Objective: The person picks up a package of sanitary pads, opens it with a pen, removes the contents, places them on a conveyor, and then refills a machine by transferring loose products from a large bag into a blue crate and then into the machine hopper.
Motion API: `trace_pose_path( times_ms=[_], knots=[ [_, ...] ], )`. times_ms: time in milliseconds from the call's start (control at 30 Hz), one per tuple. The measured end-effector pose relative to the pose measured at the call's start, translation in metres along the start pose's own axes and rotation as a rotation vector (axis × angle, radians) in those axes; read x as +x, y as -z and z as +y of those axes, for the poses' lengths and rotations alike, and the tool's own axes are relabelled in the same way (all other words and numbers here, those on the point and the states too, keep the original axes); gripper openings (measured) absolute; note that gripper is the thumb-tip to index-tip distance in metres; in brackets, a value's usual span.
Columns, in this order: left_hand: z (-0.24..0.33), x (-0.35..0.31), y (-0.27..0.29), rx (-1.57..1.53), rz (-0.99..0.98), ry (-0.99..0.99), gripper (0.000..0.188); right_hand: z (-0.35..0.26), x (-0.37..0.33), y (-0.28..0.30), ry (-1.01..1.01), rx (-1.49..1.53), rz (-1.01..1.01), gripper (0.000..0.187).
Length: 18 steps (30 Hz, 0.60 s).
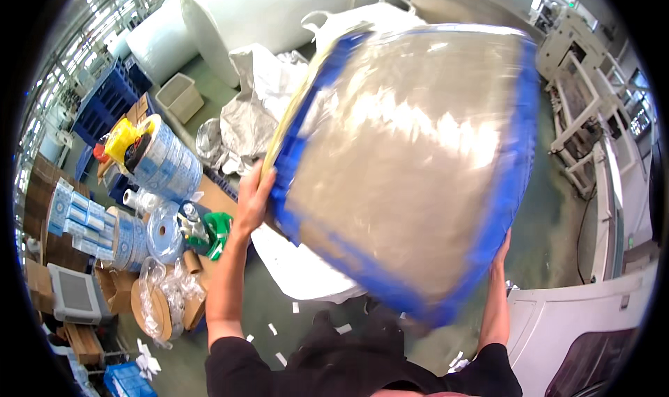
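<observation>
I hold up a large rectangular panel-like thing (411,153) with a shiny tan face, a wide blue border and a yellow strip along its left edge. It is tilted and slightly blurred by motion. My left hand (254,196) grips its left edge, with the thumb on the near side. My right hand (501,249) is at the lower right edge; most of its fingers are hidden behind the blue border. Beyond and partly beneath the panel lie a white bulk sack (303,265) and crumpled whitish plastic sheeting (254,97).
Large white rolls (268,14) lie at the back. On the left are printed film rolls (167,164), a green container (217,233), clear wrap (171,289), a grey bin (180,96) and blue pallets (104,101). White machinery (585,320) stands right; paper scraps litter the green floor.
</observation>
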<state>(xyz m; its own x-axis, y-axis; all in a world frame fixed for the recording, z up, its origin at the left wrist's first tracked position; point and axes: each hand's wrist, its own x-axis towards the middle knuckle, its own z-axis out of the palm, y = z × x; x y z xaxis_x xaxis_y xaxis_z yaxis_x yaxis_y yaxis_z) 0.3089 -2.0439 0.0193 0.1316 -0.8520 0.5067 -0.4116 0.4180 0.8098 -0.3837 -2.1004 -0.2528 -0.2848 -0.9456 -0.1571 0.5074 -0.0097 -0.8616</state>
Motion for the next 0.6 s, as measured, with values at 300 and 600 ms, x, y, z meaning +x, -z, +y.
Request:
trace_pose_path(
  times_ms=[300, 600],
  knots=[
    [0.088, -0.077, -0.139, -0.463, -0.692, -0.194, 0.044, 0.089, -0.238, 0.029, -0.092, 0.358, 0.063, 0.075],
    [0.193, -0.202, -0.211, -0.009, -0.396, -0.628, 0.025, 0.198, -0.479, 0.088, 0.299, 0.749, 0.096, 0.073]
  ],
)
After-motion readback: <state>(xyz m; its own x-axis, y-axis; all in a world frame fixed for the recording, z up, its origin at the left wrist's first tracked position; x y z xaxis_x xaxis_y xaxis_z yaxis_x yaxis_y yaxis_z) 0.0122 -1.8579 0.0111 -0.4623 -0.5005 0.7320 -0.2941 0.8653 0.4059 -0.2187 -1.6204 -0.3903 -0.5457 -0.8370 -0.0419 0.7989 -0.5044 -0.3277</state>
